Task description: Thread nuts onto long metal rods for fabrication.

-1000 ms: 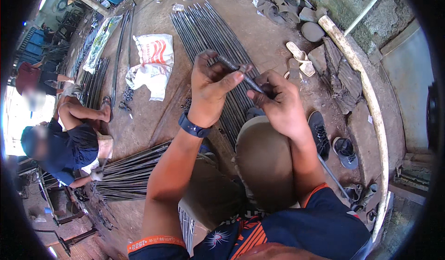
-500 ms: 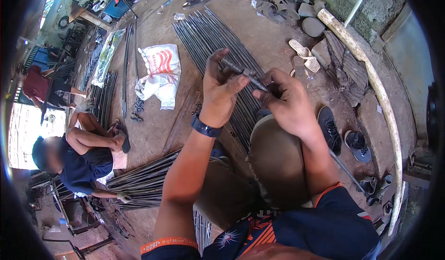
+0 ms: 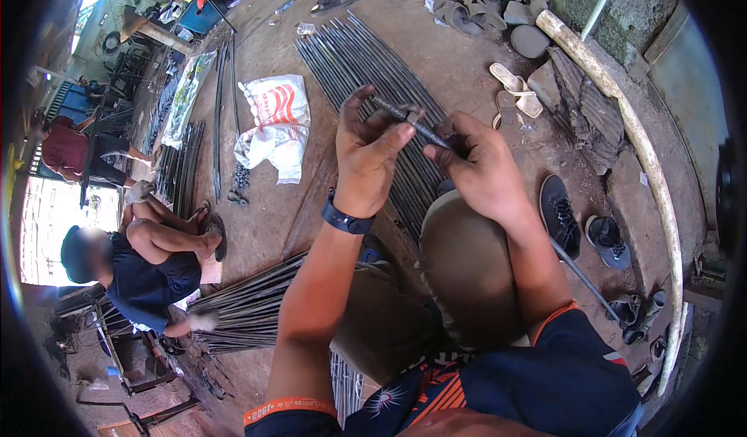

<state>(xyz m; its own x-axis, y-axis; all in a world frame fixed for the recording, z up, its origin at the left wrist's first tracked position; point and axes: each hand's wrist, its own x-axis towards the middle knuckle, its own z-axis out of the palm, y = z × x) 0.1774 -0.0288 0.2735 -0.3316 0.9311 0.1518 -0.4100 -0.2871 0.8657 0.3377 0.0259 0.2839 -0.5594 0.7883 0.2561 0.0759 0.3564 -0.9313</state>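
The left hand [image 3: 369, 153] is curled around the upper end of a thin dark metal rod [image 3: 420, 128], thumb and fingers pressed together on a small nut-like piece threaded near its tip. The right hand [image 3: 476, 171] pinches the same rod a little lower down, fingers closed over it so that the rod runs slantwise from the left fist down into the right palm. A dark wristband [image 3: 346, 217] sits on the left wrist. The rod is held in the air above the person's bent knees, over a long bundle of similar rods [image 3: 354, 56] lying on the concrete floor [image 3: 459, 56] and stretching toward its far edge. A white plastic sack [image 3: 274, 124] lies on the floor left of that bundle. Sandals [image 3: 513, 91] and dark shoes [image 3: 562, 213] lie toward the floor's right side, beside a pale curved pole [image 3: 622, 118]. At the left, another person [image 3: 148, 270] sits by a second bundle [image 3: 249, 308] of rods.
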